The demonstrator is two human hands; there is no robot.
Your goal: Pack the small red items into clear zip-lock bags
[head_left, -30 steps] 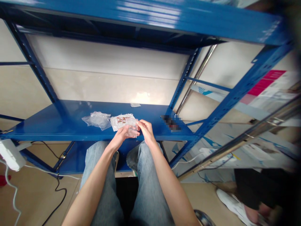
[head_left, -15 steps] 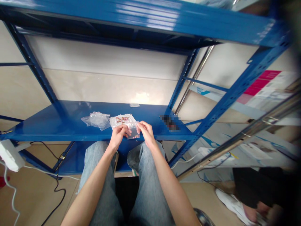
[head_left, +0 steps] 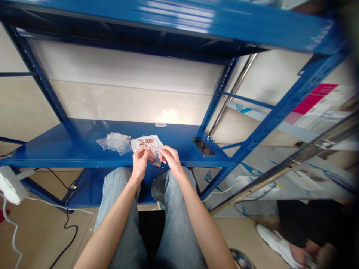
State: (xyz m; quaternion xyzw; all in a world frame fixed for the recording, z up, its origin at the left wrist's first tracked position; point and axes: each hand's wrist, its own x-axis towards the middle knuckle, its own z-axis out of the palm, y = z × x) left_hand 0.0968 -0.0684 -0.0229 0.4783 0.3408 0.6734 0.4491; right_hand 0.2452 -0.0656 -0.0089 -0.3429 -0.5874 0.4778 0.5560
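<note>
The left hand [head_left: 140,162] and right hand [head_left: 171,160] are together, both pinching a small clear plastic bag [head_left: 156,157] over the near edge of the blue metal shelf [head_left: 42,155]; a white printed packet [head_left: 146,142] lies on the shelf just behind it; a crumpled clear bag [head_left: 114,143] lies beside the packet, to the left; a small white scrap [head_left: 160,124] lies at the far edge; a pixelated object [head_left: 202,145] lies to the right; the upper shelf [head_left: 168,18] spans overhead.
</note>
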